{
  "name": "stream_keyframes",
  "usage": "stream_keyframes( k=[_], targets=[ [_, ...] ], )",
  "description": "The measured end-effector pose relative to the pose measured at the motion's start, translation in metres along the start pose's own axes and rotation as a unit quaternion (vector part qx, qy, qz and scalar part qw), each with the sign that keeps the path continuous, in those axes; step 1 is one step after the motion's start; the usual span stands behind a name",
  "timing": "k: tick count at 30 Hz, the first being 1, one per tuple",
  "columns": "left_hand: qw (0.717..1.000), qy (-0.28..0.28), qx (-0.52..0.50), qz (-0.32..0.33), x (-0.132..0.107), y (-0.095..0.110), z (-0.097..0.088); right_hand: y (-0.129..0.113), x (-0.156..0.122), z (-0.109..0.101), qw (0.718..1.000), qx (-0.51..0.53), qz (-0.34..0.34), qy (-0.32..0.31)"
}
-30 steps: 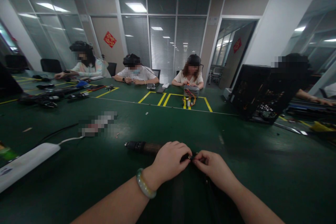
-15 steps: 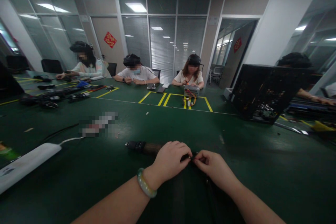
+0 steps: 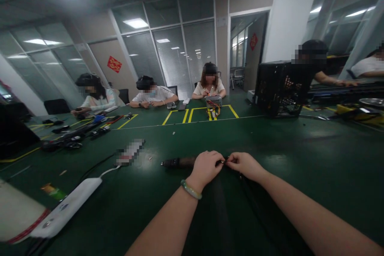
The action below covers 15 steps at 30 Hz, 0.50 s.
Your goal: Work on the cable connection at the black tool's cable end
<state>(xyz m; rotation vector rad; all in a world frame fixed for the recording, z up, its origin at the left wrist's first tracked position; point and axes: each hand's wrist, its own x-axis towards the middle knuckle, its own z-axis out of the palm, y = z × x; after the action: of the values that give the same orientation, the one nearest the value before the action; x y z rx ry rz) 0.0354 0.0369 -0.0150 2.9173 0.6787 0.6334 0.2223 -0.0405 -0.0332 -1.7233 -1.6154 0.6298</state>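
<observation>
My left hand (image 3: 208, 166), with a green bangle on its wrist, is closed over the end of a dark cylindrical tool (image 3: 177, 163) lying on the green table (image 3: 300, 160). My right hand (image 3: 244, 164) meets it fingertip to fingertip, pinching a small part at the tool's tip that is too small to name. Dark cables (image 3: 222, 204) run from the hands toward me.
A white power strip (image 3: 67, 208) with its cord lies at the left. A blurred flat object (image 3: 130, 152) sits beyond it. Three people sit at the far side, with yellow floor-tape marks and a wired box (image 3: 213, 106). A black open computer case (image 3: 277, 88) stands right, with a person behind it.
The view has tilted and swung, so the room appears rotated and the hands sit higher in the picture. Both hands keep the same pinch at the tool's tip.
</observation>
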Motion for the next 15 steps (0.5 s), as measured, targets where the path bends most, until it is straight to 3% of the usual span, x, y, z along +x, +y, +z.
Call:
stream_keyframes(
  k=[9, 15],
  targets=[
    [1.0, -0.011, 0.012, 0.002, -0.007, 0.011, -0.007, -0.006, -0.011, 0.006, 0.998, -0.053, -0.003, 0.042],
    [1.0, -0.005, 0.007, 0.0, -0.024, 0.033, -0.01, -0.015, -0.043, 0.003, 0.998, -0.049, 0.009, 0.034]
  ],
)
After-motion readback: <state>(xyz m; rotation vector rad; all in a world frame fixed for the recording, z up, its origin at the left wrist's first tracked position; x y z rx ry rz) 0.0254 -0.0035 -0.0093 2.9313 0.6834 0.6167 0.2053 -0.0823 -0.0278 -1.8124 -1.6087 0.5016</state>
